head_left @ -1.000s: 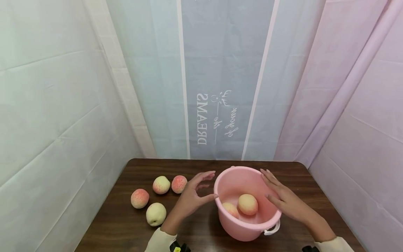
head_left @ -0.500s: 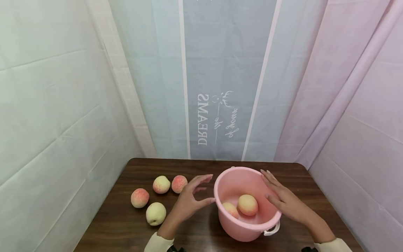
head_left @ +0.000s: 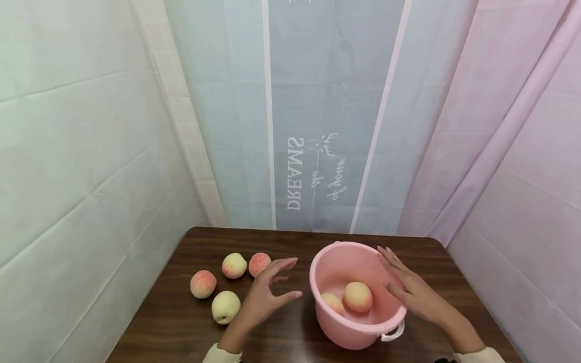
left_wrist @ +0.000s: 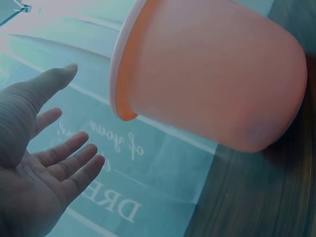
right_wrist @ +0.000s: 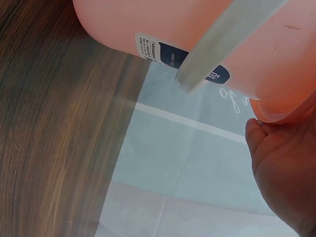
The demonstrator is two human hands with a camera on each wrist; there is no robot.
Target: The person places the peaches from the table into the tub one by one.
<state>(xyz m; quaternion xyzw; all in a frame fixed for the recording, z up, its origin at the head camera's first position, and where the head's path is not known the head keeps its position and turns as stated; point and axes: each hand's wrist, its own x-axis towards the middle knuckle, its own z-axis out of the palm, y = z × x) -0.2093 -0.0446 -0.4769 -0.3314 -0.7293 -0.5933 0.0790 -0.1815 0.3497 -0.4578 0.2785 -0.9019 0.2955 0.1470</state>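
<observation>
A pink bucket (head_left: 358,333) stands on the right half of the table, with two yellow-pink peaches inside, one peach (head_left: 358,297) near the middle and another peach (head_left: 333,303) against the left wall. To the bucket's left is my left hand (head_left: 268,290), fingers and thumb spread with nothing between them. A gap shows between that hand (left_wrist: 44,163) and the bucket's rim (left_wrist: 121,64) in the left wrist view. My right hand (head_left: 415,292) rests at the right rim with straight fingers, its thumb over the opening. Seen from the right wrist, this hand (right_wrist: 284,163) meets the rim.
Left of the left hand lie several more peaches: a pale one (head_left: 225,307), a pink one (head_left: 203,284), a yellow-pink one (head_left: 234,265) and a red one (head_left: 259,264) partly behind the fingers. A white handle (head_left: 393,334) hangs at the bucket's front. Curtains (head_left: 336,116) enclose the dark wooden table (head_left: 290,343).
My left hand has drawn away from the bucket's rim, leftward and slightly toward me. The right hand stays at the right rim, and the bucket and peaches keep their places.
</observation>
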